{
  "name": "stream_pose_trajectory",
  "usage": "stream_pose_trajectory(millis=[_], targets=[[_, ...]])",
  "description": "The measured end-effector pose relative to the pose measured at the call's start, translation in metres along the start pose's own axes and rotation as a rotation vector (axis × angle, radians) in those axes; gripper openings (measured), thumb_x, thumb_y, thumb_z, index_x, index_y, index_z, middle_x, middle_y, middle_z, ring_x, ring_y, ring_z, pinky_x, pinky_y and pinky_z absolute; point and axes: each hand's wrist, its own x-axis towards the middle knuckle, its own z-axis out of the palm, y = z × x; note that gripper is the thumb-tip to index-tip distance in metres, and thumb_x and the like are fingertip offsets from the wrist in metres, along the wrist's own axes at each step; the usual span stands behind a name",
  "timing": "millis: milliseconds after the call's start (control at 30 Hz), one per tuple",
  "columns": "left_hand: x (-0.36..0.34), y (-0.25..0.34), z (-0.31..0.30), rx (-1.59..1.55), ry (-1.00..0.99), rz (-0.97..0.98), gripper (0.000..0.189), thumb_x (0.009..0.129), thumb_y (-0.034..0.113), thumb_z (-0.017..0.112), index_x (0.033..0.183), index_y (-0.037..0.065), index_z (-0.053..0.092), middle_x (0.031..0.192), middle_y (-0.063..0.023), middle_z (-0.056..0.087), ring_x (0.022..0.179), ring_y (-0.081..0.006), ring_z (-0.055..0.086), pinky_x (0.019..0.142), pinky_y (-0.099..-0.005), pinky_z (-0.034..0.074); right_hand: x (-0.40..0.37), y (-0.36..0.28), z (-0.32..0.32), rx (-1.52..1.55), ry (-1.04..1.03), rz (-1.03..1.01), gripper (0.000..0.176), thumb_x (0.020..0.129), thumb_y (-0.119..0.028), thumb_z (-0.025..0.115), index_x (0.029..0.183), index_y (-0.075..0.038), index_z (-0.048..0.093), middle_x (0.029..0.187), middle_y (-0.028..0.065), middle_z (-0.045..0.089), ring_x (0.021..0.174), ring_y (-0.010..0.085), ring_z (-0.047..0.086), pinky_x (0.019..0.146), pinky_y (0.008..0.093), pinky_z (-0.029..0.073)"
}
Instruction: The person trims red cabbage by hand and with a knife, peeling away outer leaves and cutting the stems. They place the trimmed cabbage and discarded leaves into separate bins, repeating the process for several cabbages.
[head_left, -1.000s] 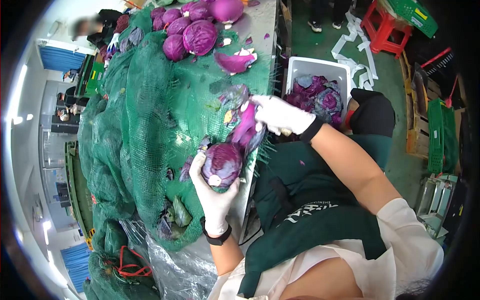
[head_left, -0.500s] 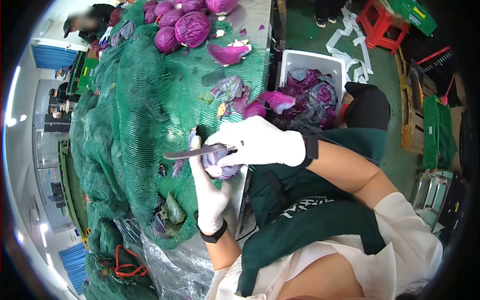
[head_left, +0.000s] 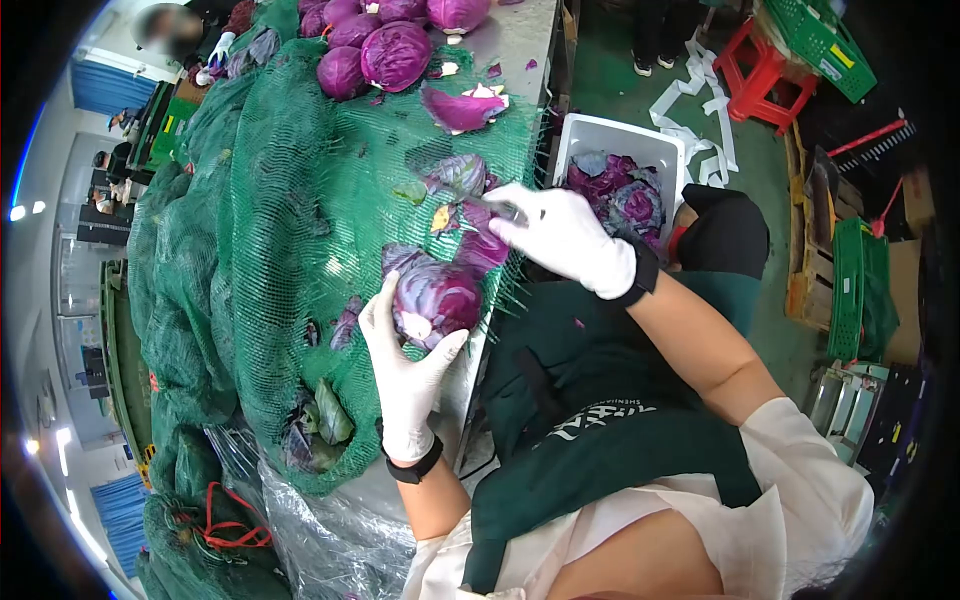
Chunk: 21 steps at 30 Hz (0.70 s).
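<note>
Trimming a red cabbage, with the job partway through.
My left hand (head_left: 405, 375) grips the cabbage (head_left: 438, 298) at the frame's centre, over the green net (head_left: 290, 200) on the worktop (head_left: 520, 40). My right hand (head_left: 565, 238) is closed round the knife (head_left: 503, 208), beside a loose leaf (head_left: 480, 248). Cleaned heads (head_left: 395, 55) sit at the top and scraps fill the bin (head_left: 622, 130). This one, I judge, needs more leaves off.

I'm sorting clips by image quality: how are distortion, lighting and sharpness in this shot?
Head view: heavy fisheye, black vignetted corners; lamp glare far left; round purple cabbage in white-gloved left hand evenly lit, sharp; white-gloved right hand with grey knife likewise.
</note>
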Motion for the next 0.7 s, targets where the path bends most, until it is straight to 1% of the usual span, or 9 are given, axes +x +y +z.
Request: stream_pose_trajectory(millis=[67,133,200,233,333,400,433,667,700], targets=[[0.005,0.023,-0.003,0.304,-0.141,0.046,0.101,0.068,0.020,0.091,0.151,0.001,0.036,0.136,-0.0154,0.049,0.127,-0.0280,0.049,0.110,-0.0420,0.040,-0.012,-0.019,0.000,0.167,-0.146,-0.092,0.046,0.092,-0.022,0.064,0.138,-0.019,0.059,0.074,0.0107,0.065,0.066,0.0211,0.066,0.065,0.0345,0.054],[0.010,0.023,0.002,0.293,-0.154,0.132,0.100,0.071,0.020,0.089,0.152,-0.001,0.033,0.141,-0.0174,0.047,0.131,-0.0290,0.047,0.111,-0.0415,0.039,-0.018,-0.032,-0.001,0.069,-0.239,-0.237,0.057,0.089,-0.016,0.061,0.145,-0.022,0.053,0.075,0.0127,0.065,0.065,0.0230,0.066,0.064,0.0354,0.054],[0.014,0.011,0.014,-0.167,-0.106,0.013,0.100,0.072,0.019,0.088,0.153,-0.001,0.031,0.148,-0.0199,0.042,0.137,-0.0312,0.043,0.114,-0.0418,0.036,-0.020,-0.036,0.001,0.082,-0.249,-0.231,0.065,0.084,-0.014,0.060,0.148,-0.023,0.049,0.079,0.0150,0.067,0.064,0.0299,0.066,0.063,0.0377,0.055],[0.013,0.011,0.016,0.004,-0.102,0.058,0.102,0.073,0.019,0.088,0.153,-0.002,0.028,0.153,-0.0217,0.038,0.141,-0.0324,0.040,0.117,-0.0422,0.033,-0.020,-0.034,0.001,0.050,-0.235,-0.265,0.067,0.084,-0.014,0.060,0.149,-0.023,0.047,0.080,0.0149,0.067,0.064,0.0300,0.066,0.063,0.0380,0.055],[0.019,0.002,0.027,0.082,-0.029,0.097,0.102,0.071,0.019,0.089,0.152,-0.003,0.030,0.152,-0.0225,0.038,0.142,-0.0342,0.038,0.118,-0.0437,0.030,-0.025,-0.036,-0.004,-0.051,-0.205,-0.392,0.075,0.083,-0.013,0.060,0.155,-0.018,0.037,0.075,0.0123,0.066,0.060,0.0301,0.066,0.059,0.0391,0.055],[0.021,0.004,0.031,0.128,-0.023,0.103,0.101,0.072,0.022,0.089,0.151,-0.002,0.031,0.150,-0.0214,0.040,0.140,-0.0324,0.041,0.116,-0.0437,0.032,-0.028,-0.043,-0.011,-0.190,-0.189,-0.445,0.067,0.087,-0.013,0.058,0.152,-0.008,0.039,0.076,0.0096,0.065,0.062,0.0266,0.065,0.058,0.0371,0.053],[0.022,0.005,0.032,0.179,-0.016,0.108,0.100,0.072,0.024,0.090,0.150,-0.001,0.033,0.148,-0.0202,0.042,0.137,-0.0306,0.043,0.115,-0.0437,0.034,-0.028,-0.044,-0.014,-0.193,-0.190,-0.443,0.067,0.087,-0.013,0.058,0.152,-0.008,0.039,0.076,0.0096,0.065,0.062,0.0266,0.065,0.058,0.0371,0.053],[0.039,0.014,0.039,0.254,-0.039,0.135,0.094,0.070,0.024,0.090,0.144,-0.002,0.038,0.139,-0.0203,0.047,0.130,-0.0310,0.048,0.110,-0.0444,0.038,-0.023,-0.038,-0.019,-0.327,-0.198,-0.425,0.061,0.094,-0.014,0.050,0.153,-0.007,0.037,0.075,0.0089,0.060,0.059,0.0263,0.063,0.053,0.0369,0.053],[0.042,0.017,0.039,0.271,-0.053,0.129,0.095,0.069,0.026,0.090,0.143,-0.003,0.038,0.137,-0.0221,0.046,0.128,-0.0345,0.047,0.109,-0.0465,0.038,-0.023,-0.038,-0.019,-0.383,-0.194,-0.400,0.060,0.095,-0.015,0.049,0.153,-0.008,0.036,0.077,0.0095,0.059,0.058,0.0266,0.063,0.052,0.0374,0.053]])
